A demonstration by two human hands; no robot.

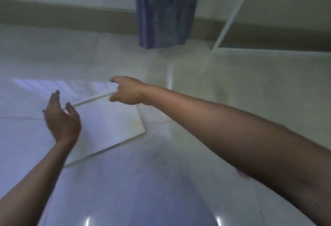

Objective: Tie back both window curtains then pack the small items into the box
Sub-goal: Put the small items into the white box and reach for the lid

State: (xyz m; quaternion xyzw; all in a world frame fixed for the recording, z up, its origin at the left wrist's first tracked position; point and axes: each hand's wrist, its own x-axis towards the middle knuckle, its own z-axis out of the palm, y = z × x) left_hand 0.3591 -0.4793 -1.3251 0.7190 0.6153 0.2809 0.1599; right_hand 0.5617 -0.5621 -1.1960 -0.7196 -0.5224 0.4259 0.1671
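The top edge of the frame cuts off the blue curtain [166,11]. My right hand [128,90] is motion-blurred, so I cannot tell its grip.

left hand [60,118] raised, fingers relaxed, right hand [128,90] outstretched, grip unclear

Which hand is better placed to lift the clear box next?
Right, probably: the right hand already touches the box's far edge, though blur hides its grip. The left hand hangs open just beside it.
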